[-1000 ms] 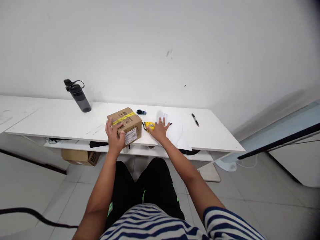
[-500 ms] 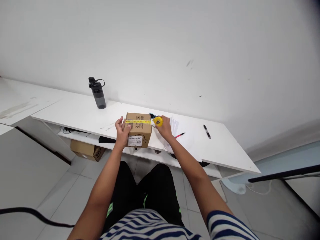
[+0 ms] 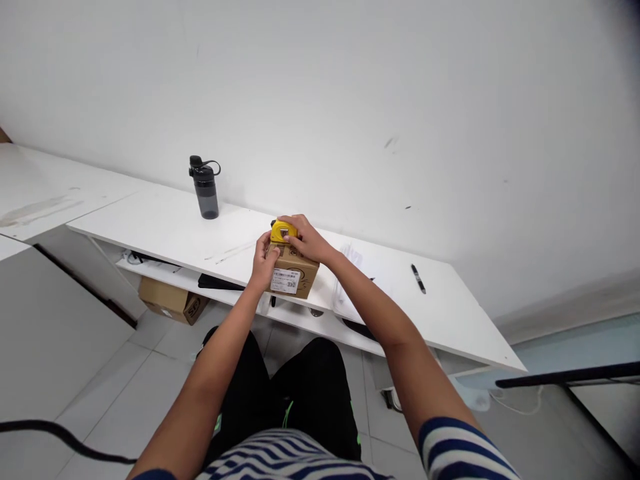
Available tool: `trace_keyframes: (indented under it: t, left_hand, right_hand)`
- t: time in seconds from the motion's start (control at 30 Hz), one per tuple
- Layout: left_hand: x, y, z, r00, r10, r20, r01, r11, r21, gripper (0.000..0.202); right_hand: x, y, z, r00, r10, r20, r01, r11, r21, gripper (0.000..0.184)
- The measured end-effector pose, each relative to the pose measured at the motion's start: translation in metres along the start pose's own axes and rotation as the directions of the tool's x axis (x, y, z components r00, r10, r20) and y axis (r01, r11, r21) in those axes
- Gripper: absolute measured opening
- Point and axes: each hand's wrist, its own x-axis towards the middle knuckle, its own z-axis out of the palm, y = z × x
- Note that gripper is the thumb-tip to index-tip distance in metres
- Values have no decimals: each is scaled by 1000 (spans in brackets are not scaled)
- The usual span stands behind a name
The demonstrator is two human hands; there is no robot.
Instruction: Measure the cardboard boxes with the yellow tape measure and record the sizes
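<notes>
A small cardboard box (image 3: 303, 275) with a white printed label stands at the front edge of the white shelf top. My left hand (image 3: 262, 263) grips its left side, thumb on the front. My right hand (image 3: 306, 238) is closed around a yellow tape measure (image 3: 283, 231) held against the left part of the box's top. The left fingertips are close beside the tape measure's case. No stretched-out blade shows across the box now. My right hand and wrist hide part of the box's top.
A dark water bottle (image 3: 207, 195) stands toward the wall on the left. Paper sheets (image 3: 349, 297) lie right of the box, partly under my right forearm. Farther right is a black marker (image 3: 419, 279). Another cardboard box (image 3: 170, 301) sits below, under the lower shelf.
My right hand has moved left with the tape measure, from beyond the box's right side to its top left. The yellow blade that lay across the top is no longer visible.
</notes>
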Motion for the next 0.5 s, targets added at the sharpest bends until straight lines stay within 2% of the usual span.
trace_keyframes:
  t: [0.17, 0.37, 0.5]
  left_hand:
    - [-2, -7, -2, 1000, 7, -20, -6, 999, 51, 49]
    - [-2, -9, 2, 1000, 17, 20, -18, 998, 55, 53]
    - [-3, -7, 2, 1000, 26, 7, -26, 999, 27, 53]
  right_hand:
    - [-3, 8, 5, 997, -73, -27, 74, 996, 52, 50]
    - [-12, 9, 9, 989, -81, -127, 89, 994, 60, 47]
    - [-15, 8, 10, 989, -63, -133, 66, 998, 19, 47]
